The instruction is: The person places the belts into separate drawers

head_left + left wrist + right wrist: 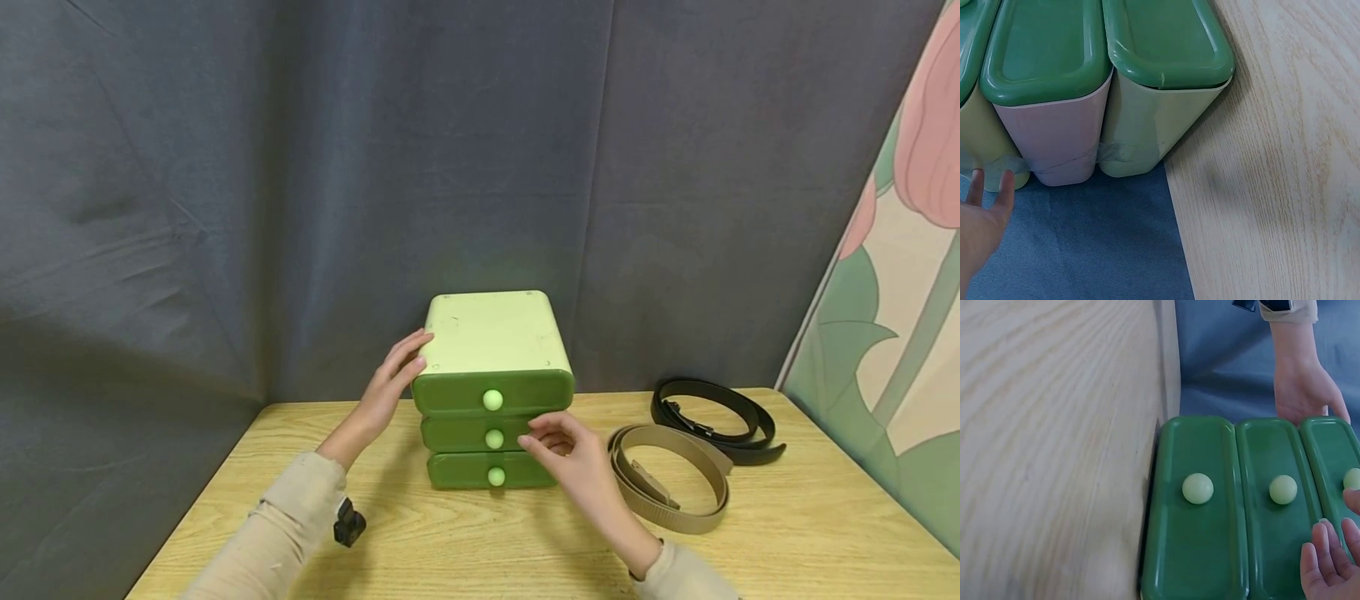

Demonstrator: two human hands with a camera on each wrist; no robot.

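Note:
A small three-drawer cabinet [491, 333] has a pale green top and dark green drawer fronts, each with a round pale knob. My left hand [390, 379] rests against the left side of its top unit, fingers extended. In the left wrist view, that hand's fingertips [1007, 181] are at the yellowish top unit's side, near clear tape. My right hand [573, 450] hovers in front of the right part of the middle drawer [457, 434], fingers loosely bent and holding nothing. The middle knob [1283, 489] and bottom knob [1198, 488] are free of the fingers.
A coiled tan belt [686, 523] lies on the wooden table [450, 550] to the right of the cabinet. Behind it is a coiled black belt [761, 454]. A dark grey curtain [450, 167] hangs behind, and a flower-patterned panel [892, 350] stands at right.

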